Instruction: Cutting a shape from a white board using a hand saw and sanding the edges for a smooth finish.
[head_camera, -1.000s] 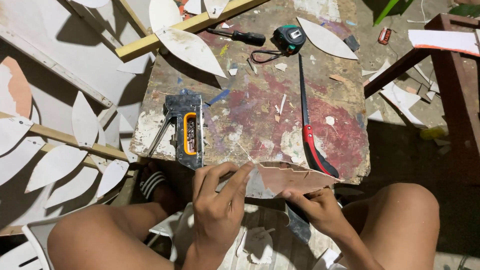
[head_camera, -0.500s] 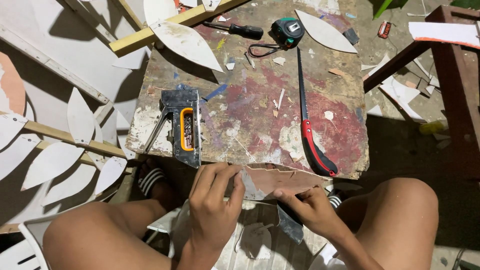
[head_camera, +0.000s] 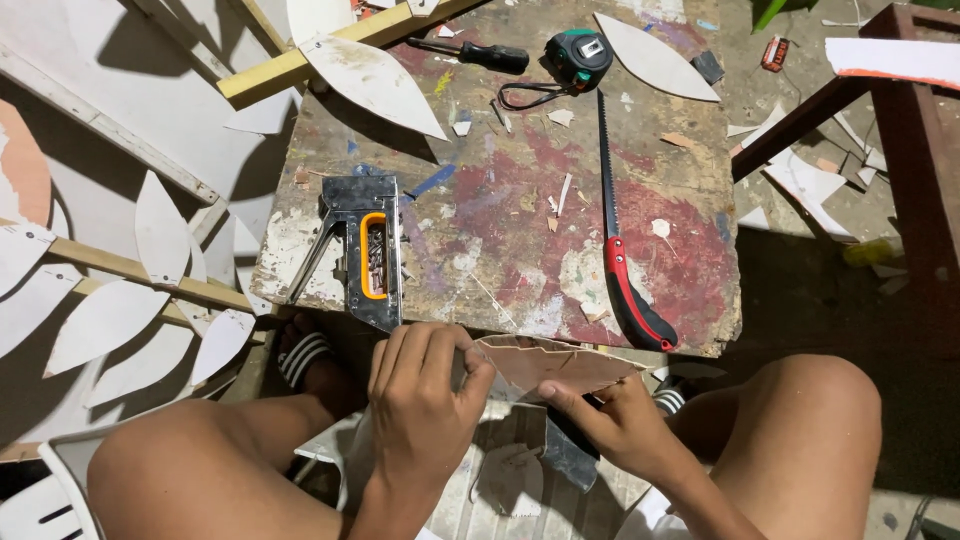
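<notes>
Both hands hold a leaf-shaped piece of thin brown board (head_camera: 555, 366) just below the near edge of a paint-stained wooden table (head_camera: 500, 200). My left hand (head_camera: 422, 400) grips its left end with curled fingers. Fingers of my right hand (head_camera: 610, 420) pinch the board's lower edge from beneath. A metal staple gun (head_camera: 360, 250) with an orange grip lies on the table just above my left hand. A red-handled hand saw (head_camera: 618, 240) lies to the right of it.
A tape measure (head_camera: 578, 55), a screwdriver (head_camera: 470, 52) and white leaf-shaped cutouts (head_camera: 375, 82) lie at the table's far end. More white cutouts on wooden slats (head_camera: 110, 310) cover the floor at left. A dark red wooden frame (head_camera: 900, 120) stands at right. My bare knees flank the hands.
The view has dropped slightly and both hands have drawn the brown board a little lower, nearer my lap. Tools on the table have not moved.
</notes>
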